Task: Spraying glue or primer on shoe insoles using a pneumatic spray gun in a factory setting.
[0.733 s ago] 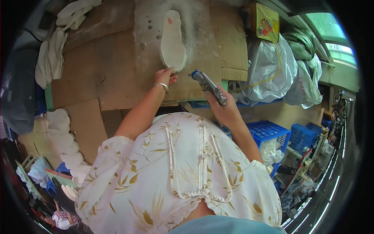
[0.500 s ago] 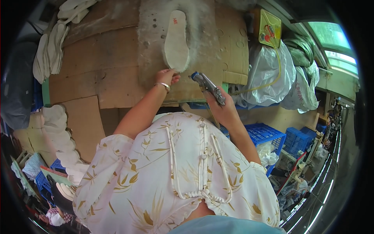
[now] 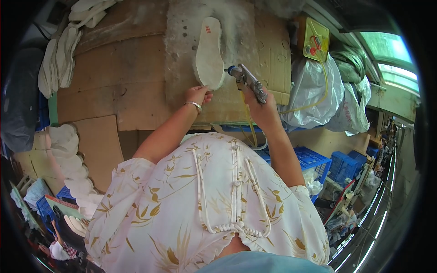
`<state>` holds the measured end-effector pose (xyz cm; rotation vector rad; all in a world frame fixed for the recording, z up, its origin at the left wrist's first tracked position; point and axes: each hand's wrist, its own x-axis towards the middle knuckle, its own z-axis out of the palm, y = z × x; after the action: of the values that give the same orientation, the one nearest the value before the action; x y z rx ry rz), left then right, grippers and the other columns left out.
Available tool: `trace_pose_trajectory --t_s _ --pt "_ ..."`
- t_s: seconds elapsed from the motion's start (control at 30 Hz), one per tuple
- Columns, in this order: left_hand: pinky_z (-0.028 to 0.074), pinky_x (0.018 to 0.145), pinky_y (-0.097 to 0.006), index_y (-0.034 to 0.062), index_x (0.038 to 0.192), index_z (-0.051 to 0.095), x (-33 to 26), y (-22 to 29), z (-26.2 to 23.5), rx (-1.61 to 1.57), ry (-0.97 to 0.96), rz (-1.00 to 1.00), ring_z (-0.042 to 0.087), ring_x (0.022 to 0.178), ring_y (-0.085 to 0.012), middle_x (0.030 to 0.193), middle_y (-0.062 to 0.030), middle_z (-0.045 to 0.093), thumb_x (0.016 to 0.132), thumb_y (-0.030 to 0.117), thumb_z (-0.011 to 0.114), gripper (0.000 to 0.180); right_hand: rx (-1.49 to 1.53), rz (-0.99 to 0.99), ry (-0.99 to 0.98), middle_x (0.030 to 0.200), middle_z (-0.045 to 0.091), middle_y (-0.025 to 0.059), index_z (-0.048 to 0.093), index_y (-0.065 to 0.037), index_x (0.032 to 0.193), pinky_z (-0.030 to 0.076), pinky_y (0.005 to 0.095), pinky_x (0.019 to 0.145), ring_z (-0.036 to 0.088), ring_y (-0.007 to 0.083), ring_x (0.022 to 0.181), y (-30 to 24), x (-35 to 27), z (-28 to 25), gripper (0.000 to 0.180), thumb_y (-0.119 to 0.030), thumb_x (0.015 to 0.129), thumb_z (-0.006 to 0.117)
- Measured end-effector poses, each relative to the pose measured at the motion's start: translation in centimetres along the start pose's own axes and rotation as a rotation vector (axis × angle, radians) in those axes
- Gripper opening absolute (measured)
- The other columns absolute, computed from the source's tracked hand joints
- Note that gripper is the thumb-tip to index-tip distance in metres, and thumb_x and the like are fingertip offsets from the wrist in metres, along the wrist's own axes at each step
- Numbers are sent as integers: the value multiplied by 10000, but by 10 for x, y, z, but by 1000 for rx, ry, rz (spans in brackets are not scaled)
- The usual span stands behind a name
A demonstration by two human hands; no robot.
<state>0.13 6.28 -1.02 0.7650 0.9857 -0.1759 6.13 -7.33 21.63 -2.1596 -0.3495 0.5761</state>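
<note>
A person, seen from above, works at a bench covered with brown cardboard (image 3: 109,91). A white insole (image 3: 209,57) with a red mark near its far end lies flat on a pale, dusty patch (image 3: 180,68) of that covering, its wider end toward the person.

The left hand (image 3: 197,95), a bracelet (image 3: 194,107) at its wrist, is curled nearly closed. Its fingertips touch the insole's near end, as in the earlier frames; whether they pinch it or only press it, I cannot tell.

The right hand (image 3: 261,105) is wrapped around the grip of a metal spray gun (image 3: 248,78), with a blue ring near the nozzle. This is the main change: half a second ago, the nozzle was about level with the insole's near end; now it is farther up, just beside the insole's right edge, apparently not touching it. Yellow tubing now shows more clearly, hanging below the gun. The insole lies in the same position on the patch.

At the bench's far left is a pile of white insoles (image 3: 58,61). On the right are a yellow tray (image 3: 322,28) and a silvery plastic bag (image 3: 314,93), with a blue crate (image 3: 314,158) lower down.
</note>
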Motion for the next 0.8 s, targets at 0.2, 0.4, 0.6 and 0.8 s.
trace_pose_trajectory --t_s 0.2,0.4,0.6,0.8 --pt "509 528 -233 3 906 557 -1 0 2 20 -1 -8 625 681 -170 855 -99 618 830 181 582 195 37 -105 36 586 428 3 534 -17 794 341 263 501 361 89 554 0 33 1 245 -252 853 565" --pt "508 524 -231 7 907 557 1 -1 0 16 0 -18 627 683 -167 858 -97 623 829 193 588 204 22 -142 67 575 441 10 530 0 769 350 269 503 384 97 545 -14 60 3 276 -262 851 566" --pt "507 516 -228 10 898 559 1 -2 2 32 15 -18 627 667 -158 844 -93 627 825 196 594 202 -10 -87 91 591 478 17 556 13 779 370 277 517 417 108 549 -25 86 3 308 -287 847 564" --pt "506 507 -226 14 892 558 3 -3 3 27 13 -22 629 672 -157 835 -92 629 824 198 596 200 -9 -109 158 476 394 -13 520 -57 613 300 259 357 374 86 361 -30 108 4 419 -421 820 546"
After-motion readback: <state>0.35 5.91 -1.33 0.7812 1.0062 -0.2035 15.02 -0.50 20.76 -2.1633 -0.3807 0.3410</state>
